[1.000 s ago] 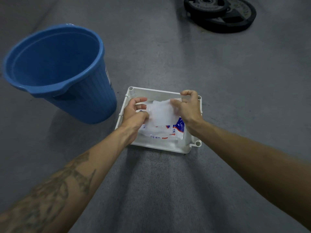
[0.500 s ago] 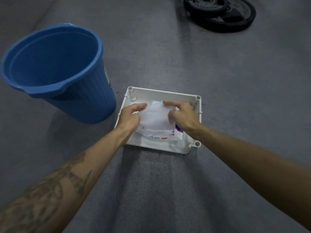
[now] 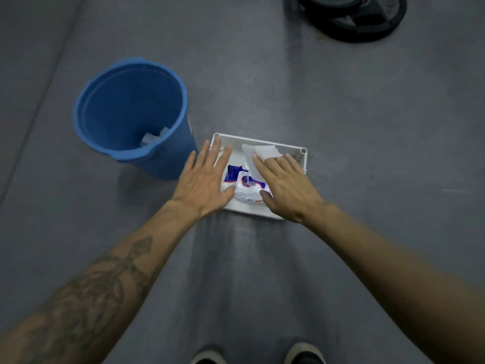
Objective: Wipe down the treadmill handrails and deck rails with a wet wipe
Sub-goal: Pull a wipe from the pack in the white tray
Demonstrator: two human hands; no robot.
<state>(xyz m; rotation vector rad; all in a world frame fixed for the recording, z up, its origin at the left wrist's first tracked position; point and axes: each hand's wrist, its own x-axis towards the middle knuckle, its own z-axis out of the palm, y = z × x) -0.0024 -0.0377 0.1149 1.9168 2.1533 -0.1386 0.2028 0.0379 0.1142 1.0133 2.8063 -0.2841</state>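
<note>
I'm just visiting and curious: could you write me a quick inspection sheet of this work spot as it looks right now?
Surface: grey floor.
Job's things: wet wipe pack in white tray; a white wipe sticks up at its far end.
Clutter: blue bucket left of the tray, white scraps inside; black weight plates far right.
Hands: left hand flat, fingers straight; right hand holds the wipe.
Cables: nothing seen.
Surroundings: shoe tips at bottom edge; no treadmill in view.

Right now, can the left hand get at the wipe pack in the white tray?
Probably yes. The left hand lies flat over the white tray's near-left edge, thumb beside the wipe pack, which shows uncovered between it and the right hand.
</note>
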